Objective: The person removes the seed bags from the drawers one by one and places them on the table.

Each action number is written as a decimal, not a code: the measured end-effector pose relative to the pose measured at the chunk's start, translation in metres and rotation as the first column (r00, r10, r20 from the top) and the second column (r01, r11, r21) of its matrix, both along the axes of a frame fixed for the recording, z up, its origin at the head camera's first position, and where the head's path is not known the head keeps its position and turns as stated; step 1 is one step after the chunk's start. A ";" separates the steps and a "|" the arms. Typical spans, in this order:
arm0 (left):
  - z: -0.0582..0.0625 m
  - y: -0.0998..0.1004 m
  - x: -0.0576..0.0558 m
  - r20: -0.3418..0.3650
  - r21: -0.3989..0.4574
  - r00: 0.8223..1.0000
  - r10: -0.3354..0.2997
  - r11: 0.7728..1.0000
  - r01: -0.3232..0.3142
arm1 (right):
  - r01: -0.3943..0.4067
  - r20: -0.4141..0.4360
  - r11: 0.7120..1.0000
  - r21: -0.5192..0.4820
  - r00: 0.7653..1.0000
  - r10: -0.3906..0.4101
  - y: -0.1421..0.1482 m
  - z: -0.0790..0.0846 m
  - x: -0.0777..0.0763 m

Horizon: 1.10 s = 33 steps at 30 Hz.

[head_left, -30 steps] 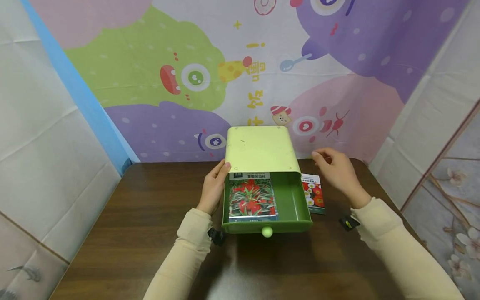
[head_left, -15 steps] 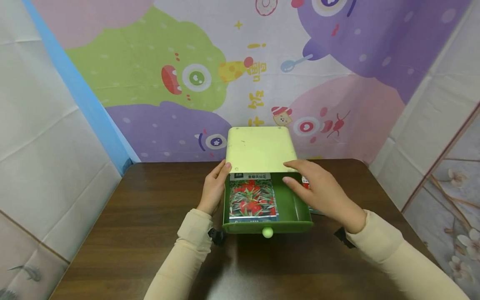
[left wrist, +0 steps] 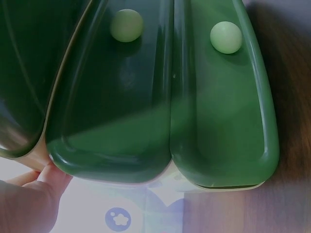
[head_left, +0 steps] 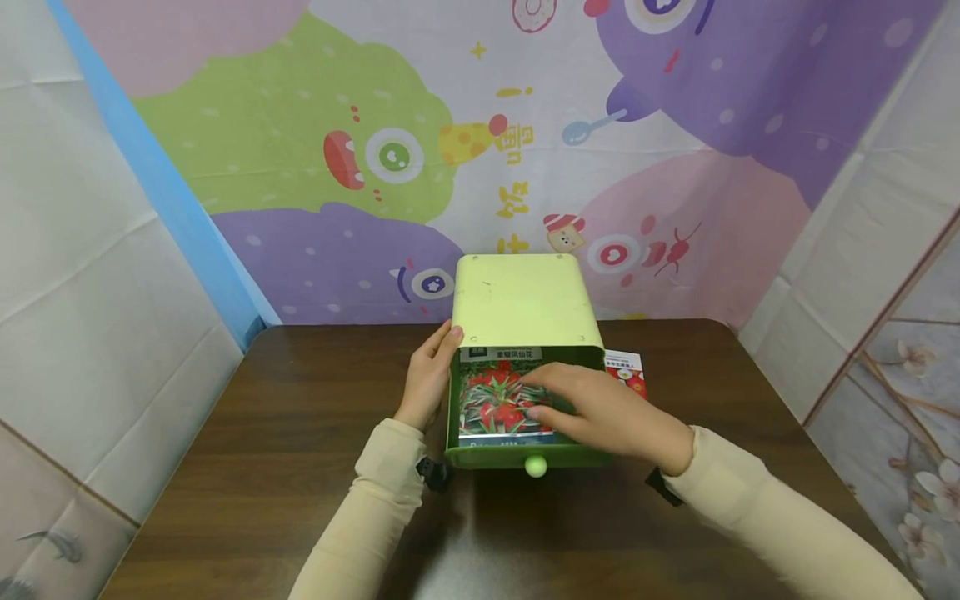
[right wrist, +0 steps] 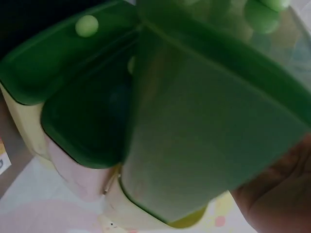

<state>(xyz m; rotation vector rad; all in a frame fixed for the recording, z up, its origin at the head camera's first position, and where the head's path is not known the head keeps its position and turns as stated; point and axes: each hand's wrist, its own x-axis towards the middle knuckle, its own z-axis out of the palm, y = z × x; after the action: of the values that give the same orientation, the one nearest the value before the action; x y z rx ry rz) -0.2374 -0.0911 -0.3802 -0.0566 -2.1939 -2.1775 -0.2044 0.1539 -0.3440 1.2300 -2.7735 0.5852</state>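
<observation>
Pale green casing makes up the small cabinet [head_left: 525, 300], which I see standing at the middle of the table's [head_left: 262, 467] back edge. Its top drawer [head_left: 480, 458] is pulled out toward the near edge; the left wrist view shows me two lower drawer fronts [left wrist: 116, 111], both closed. A packet [head_left: 487, 400] printed with red flowers lies in the open drawer, along its left wall. Above that packet's right edge I have the right hand [head_left: 611, 412], thumb apart from the fingers, nothing visibly held; whether the tips touch it, I cannot tell. The left hand [head_left: 429, 379] rests fairly straight fingers against the cabinet's left side, thumb at its front left corner. Another packet [head_left: 626, 367] lies toward the table's back right corner.
</observation>
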 end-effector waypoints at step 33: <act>-0.002 0.000 -0.001 0.002 0.004 1.000 -0.006 1.000 0.006 | 0.073 0.151 0.920 0.384 0.978 -0.141 -0.013 -0.008 -0.019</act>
<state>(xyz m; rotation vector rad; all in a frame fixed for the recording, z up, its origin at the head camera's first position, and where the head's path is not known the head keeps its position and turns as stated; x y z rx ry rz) -0.2382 -0.0914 -0.3825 -0.0610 -2.1930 -2.1853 -0.2232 0.1406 -0.3523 1.1157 -3.1889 0.1575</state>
